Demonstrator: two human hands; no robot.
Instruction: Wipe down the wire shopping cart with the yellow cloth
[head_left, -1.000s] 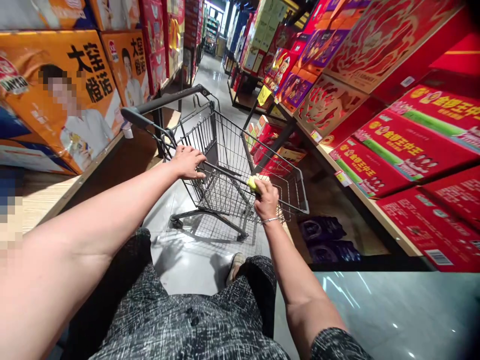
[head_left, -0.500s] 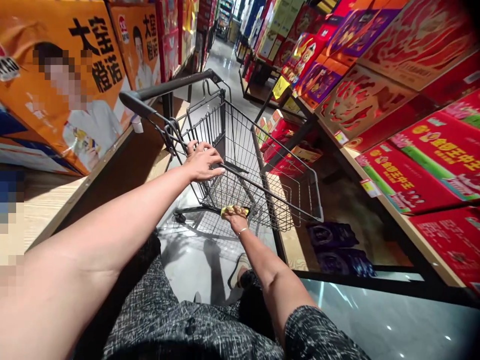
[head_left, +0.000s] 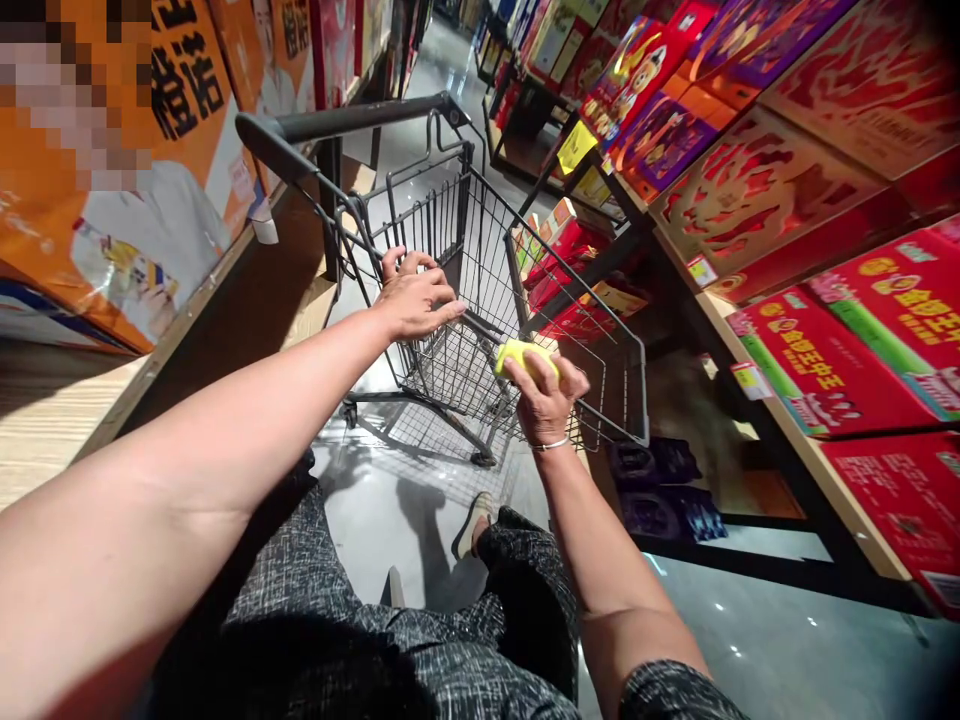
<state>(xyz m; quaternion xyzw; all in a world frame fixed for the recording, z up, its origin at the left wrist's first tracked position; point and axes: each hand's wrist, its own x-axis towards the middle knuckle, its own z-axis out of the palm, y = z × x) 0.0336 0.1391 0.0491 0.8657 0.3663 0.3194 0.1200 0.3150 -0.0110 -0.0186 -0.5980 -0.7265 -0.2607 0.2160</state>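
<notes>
Yellow cloth point(head_left: 529, 358) at the shopping cart point(head_left: 452, 262)

Over my remote link, the right hand point(head_left: 546, 400) pinches the cloth at the near rail point(head_left: 484, 329), four o'clock from the left hand point(head_left: 416, 302) draped there; whether that grip is closed, I can't tell. I'd press the cloth flat, the cart braced.

The person wears a black top point(head_left: 480, 672) with fine whitish streaks, and its short sleeve point(head_left: 679, 690) is seen on the right arm. The trousers point(head_left: 289, 555) have the same streaked pattern. One shoe point(head_left: 470, 525) is pale beige. A thin, silver-coloured bracelet point(head_left: 550, 444) goes around the wrist of the bare right hand point(head_left: 546, 405).
</notes>
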